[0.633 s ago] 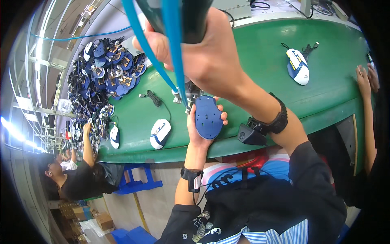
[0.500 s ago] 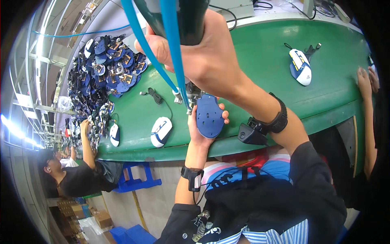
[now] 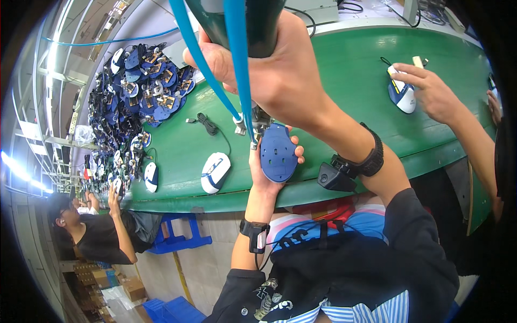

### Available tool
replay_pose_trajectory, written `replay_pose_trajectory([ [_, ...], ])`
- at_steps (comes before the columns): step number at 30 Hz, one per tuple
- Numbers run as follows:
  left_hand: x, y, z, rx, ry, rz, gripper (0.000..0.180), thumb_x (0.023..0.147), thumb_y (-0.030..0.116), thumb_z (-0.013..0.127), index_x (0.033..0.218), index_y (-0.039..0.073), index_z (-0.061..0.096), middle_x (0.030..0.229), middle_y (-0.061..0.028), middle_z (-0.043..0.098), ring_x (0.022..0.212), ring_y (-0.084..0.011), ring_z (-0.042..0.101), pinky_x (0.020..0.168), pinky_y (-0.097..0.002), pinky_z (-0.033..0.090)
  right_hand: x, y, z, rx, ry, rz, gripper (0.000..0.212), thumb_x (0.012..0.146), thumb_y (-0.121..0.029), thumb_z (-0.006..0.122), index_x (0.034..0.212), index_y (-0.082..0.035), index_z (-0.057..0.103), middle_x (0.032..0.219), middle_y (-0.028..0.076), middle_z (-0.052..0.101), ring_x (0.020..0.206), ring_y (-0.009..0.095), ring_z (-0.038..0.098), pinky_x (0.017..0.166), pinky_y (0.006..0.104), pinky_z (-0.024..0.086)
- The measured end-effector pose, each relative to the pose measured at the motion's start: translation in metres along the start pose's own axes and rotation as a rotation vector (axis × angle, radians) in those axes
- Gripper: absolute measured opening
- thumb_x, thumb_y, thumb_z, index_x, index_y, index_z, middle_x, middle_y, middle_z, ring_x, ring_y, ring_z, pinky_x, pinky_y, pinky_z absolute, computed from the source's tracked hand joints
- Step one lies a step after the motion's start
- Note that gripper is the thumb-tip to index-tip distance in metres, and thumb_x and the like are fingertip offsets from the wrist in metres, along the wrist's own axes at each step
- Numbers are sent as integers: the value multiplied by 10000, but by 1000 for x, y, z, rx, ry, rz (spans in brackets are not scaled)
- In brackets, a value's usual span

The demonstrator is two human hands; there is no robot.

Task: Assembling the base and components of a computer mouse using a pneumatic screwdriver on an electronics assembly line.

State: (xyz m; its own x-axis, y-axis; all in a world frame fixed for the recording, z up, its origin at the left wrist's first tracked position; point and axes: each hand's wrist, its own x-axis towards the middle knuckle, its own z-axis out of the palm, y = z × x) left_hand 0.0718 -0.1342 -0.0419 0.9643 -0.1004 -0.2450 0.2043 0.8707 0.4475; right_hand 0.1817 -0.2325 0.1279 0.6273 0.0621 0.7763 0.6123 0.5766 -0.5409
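My right hand (image 3: 288,70) is wrapped round a thick dark green screwdriver (image 3: 231,24), apparently powered. Blue hoses (image 3: 238,70) run down along it to the metal fittings (image 3: 245,125) at its lower end. Below the tool, my left hand (image 3: 263,180) grips a blue computer mouse (image 3: 278,153), its flat underside with small holes facing up. The fittings are beside the top of that mouse; the tool's tip is hidden, so I cannot tell whether it touches. A white and blue mouse (image 3: 215,172) with a coiled cable (image 3: 207,125) lies left of my left hand.
A large heap of blue mouse parts and cables (image 3: 142,86) covers the left of the green belt (image 3: 344,70). Another mouse (image 3: 152,177) lies near it. At the right, a co-worker's hand (image 3: 439,97) is at a mouse (image 3: 401,97). Another person (image 3: 99,231) sits at far left.
A co-worker's hand has come in from the right to the far mouse. My right hand and the screwdriver have shifted slightly right and down; my left hand has hardly moved.
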Motion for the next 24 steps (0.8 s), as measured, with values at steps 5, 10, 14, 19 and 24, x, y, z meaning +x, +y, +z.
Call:
replay_pose_trajectory([
  [5,-3,1,-2,11,-22,-2,566,1002,552,410,1244,61,557,1017,-177,615,849,-319,574,676,-422,508,-3,-11,-3,7,-66,156,194,798,-162,775,787,0,667,617,28,589,580,91,537,550,294,438],
  [10,-3,-1,2,72,-34,122,596,1010,556,379,1268,46,548,1059,-175,620,898,-337,613,706,-435,538,3,-5,2,-9,-20,11,190,794,-156,777,802,1,669,639,26,610,579,92,549,538,286,437],
  [14,10,-10,7,53,-11,141,622,1032,546,338,1344,42,524,1143,-157,649,879,-296,673,805,-440,571,19,-41,-20,120,-23,-69,126,910,-129,724,945,-18,678,752,24,649,661,106,597,598,253,475],
  [19,-2,-1,-6,-40,113,212,568,1029,507,379,1371,76,520,1238,-155,650,967,-335,679,840,-473,564,4,-32,2,126,7,-31,170,836,-138,759,888,-3,669,718,41,653,623,105,588,580,275,471],
  [24,-3,-9,-10,156,217,209,587,1021,507,380,1435,101,468,1436,-122,521,1302,-339,515,1060,-543,440,-3,-52,-5,371,-103,121,172,804,-132,774,841,4,675,703,46,660,634,104,596,600,285,477],
])
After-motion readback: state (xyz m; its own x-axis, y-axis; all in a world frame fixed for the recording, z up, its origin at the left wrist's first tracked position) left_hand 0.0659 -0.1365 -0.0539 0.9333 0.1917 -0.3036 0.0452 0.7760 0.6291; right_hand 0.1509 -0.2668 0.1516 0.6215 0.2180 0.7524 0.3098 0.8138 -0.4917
